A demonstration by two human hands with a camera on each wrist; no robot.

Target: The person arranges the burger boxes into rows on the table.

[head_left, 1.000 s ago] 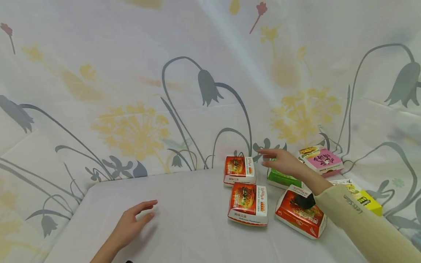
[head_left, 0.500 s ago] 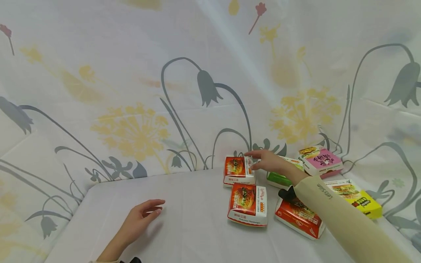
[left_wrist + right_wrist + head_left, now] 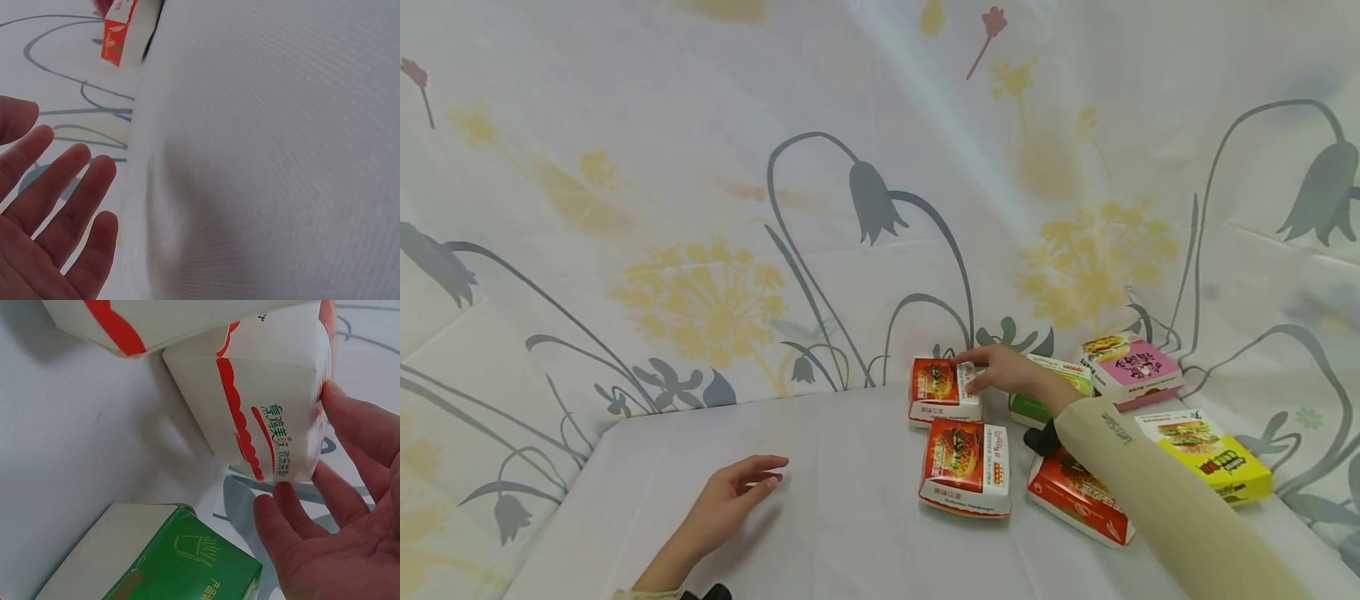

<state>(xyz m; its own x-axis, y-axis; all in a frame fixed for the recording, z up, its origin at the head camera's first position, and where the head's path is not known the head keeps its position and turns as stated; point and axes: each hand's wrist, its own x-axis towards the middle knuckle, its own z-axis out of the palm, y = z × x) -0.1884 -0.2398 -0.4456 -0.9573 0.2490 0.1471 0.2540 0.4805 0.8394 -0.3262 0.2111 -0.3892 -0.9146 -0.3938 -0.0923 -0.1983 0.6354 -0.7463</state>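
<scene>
My right hand (image 3: pixel 1009 372) reaches over the right side of the rear red-and-white hamburger box (image 3: pixel 934 385). In the right wrist view, the thumb lies at the top face of that box (image 3: pixel 281 425), and relaxed fingers (image 3: pixel 284 490) touch or nearly touch its corner. Its far faces are hidden. A matching hamburger box (image 3: pixel 964 467) sits just in front. To the left, my left hand (image 3: pixel 730 502) hovers over the white cloth, holding nothing; its fingers (image 3: pixel 94 187) are loosely bent and spread.
A green box (image 3: pixel 1051 387) stands right of the rear box, partly behind the right arm. A red box (image 3: pixel 1078 496) is partly covered by the sleeve. Pink (image 3: pixel 1135 371) and yellow (image 3: pixel 1213 454) boxes lie farther right. A flower-printed cloth (image 3: pixel 820 250) rises behind the white surface (image 3: pixel 820 542).
My right hand has moved left from above the green box to the rear hamburger box. My left hand has drifted slightly right. The boxes stay in place.
</scene>
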